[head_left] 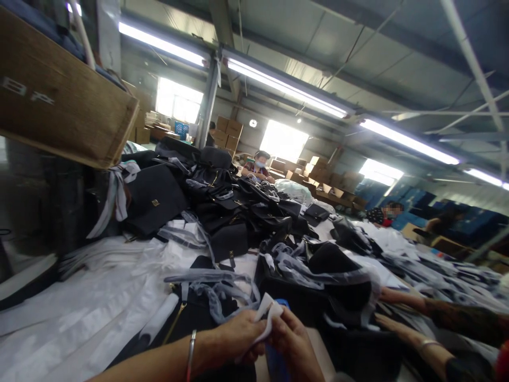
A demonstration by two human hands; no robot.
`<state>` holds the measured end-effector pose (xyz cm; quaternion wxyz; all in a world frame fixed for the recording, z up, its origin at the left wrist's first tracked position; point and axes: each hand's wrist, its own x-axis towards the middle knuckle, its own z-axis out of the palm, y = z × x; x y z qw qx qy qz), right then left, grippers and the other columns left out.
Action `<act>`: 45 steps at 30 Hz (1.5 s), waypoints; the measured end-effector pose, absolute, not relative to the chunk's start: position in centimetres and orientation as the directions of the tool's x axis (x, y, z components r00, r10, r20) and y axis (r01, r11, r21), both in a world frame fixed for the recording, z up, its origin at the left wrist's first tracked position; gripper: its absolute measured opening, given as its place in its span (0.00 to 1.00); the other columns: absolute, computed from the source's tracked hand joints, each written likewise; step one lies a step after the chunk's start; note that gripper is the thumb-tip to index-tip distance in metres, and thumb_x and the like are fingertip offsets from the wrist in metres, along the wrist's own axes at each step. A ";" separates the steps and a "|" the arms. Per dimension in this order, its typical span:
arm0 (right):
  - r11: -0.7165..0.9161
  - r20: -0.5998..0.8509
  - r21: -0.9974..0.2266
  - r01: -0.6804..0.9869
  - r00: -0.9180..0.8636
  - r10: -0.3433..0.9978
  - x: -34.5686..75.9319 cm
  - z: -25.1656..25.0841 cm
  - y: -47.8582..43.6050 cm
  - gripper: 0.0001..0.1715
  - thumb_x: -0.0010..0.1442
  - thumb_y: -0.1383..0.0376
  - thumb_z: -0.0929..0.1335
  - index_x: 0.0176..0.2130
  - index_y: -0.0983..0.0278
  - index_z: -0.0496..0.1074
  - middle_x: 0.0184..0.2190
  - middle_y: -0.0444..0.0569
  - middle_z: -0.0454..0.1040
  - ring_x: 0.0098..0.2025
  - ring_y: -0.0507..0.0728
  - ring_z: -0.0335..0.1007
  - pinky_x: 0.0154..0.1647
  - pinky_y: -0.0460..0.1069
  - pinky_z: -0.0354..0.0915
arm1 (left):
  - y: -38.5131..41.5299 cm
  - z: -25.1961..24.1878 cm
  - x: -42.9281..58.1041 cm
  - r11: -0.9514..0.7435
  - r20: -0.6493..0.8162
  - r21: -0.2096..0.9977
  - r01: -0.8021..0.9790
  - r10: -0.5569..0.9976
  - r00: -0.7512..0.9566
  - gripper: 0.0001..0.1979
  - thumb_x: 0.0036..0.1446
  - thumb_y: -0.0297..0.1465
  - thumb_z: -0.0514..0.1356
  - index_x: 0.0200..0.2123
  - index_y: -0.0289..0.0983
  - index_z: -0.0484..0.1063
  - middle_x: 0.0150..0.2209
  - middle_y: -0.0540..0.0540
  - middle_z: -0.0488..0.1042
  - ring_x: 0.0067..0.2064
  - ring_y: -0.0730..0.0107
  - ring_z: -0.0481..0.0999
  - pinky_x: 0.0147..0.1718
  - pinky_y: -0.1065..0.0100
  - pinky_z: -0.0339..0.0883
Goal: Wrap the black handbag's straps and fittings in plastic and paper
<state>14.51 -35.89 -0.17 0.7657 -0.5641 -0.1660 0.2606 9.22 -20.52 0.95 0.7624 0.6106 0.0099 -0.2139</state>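
Note:
Both hands meet at the bottom centre, closed on a folded white strip (pixel 274 314) of thin, soft-looking material. My left hand (pixel 239 335), below a silver bangle, pinches its left side. The other side is gripped by the fingers of my right hand (pixel 295 340). Something blue (pixel 278 365) shows beneath and behind my right hand; its kind is unclear. Just beyond my left hand lies a black bag (pixel 186 318) with a gold zip, its strap (pixel 217 289) wrapped in translucent film.
Black bags (pixel 228 241) are heaped ahead. White wrapping sheets (pixel 119 297) cover the left side. A brown fabric box (pixel 59 90) juts in at upper left. At right, a co-worker's hands (pixel 401 300) touch a black bag (pixel 338 286). Other people sit farther back.

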 end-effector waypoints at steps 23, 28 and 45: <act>-0.098 0.008 -0.993 0.064 0.871 0.492 15.1 1.8 -34.9 0.17 0.57 0.52 0.69 0.32 0.63 0.71 0.19 0.39 0.66 0.20 0.51 0.59 0.20 0.45 0.54 | -23.0 -0.3 9.5 0.187 -0.112 0.977 0.097 0.067 0.991 0.35 0.49 0.62 0.50 0.27 0.34 0.70 0.24 0.44 0.71 0.21 0.70 0.67 0.19 0.70 0.53; -0.074 -0.009 -0.997 0.028 0.889 0.457 15.4 2.1 -34.7 0.12 0.50 0.61 0.70 0.34 0.66 0.73 0.21 0.40 0.68 0.18 0.48 0.57 0.17 0.42 0.51 | -22.8 -1.2 9.7 0.137 -0.025 0.991 0.007 0.127 0.992 0.32 0.49 0.61 0.54 0.25 0.34 0.72 0.23 0.47 0.71 0.22 0.71 0.66 0.23 0.69 0.56; 0.063 -0.143 -0.977 -0.202 0.851 0.505 15.2 2.2 -35.8 0.09 0.44 0.65 0.69 0.30 0.62 0.67 0.17 0.35 0.64 0.14 0.46 0.55 0.13 0.40 0.51 | -23.9 0.3 7.2 -0.170 0.128 0.982 -0.083 0.279 0.952 0.11 0.64 0.40 0.53 0.37 0.40 0.70 0.29 0.47 0.75 0.29 0.65 0.73 0.29 0.68 0.61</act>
